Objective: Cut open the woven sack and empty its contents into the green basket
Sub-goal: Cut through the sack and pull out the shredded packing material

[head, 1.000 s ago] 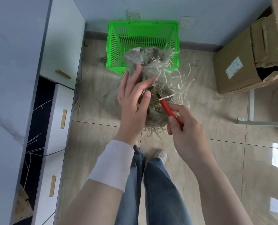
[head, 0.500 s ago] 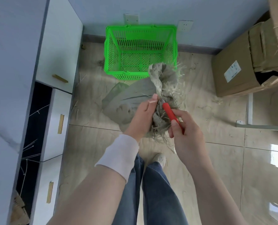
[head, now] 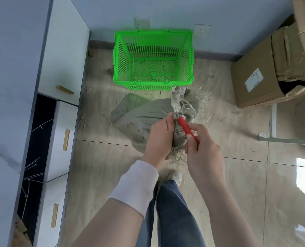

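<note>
Near lattice basket (head: 119,81): left grip (head: 159,136) around frayed sack (head: 141,111), right grip (head: 204,150) around red cutter (head: 185,126)

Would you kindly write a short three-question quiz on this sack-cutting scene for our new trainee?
1. True or false: the woven sack lies inside the green basket.
2. What does the left hand grip?
3. Which hand holds the red-handled cutter? A. left hand B. right hand C. neither

Key: 1. False; the sack is outside the basket, on the side nearer the person. 2. The sack's bunched, frayed neck. 3. B.
</note>
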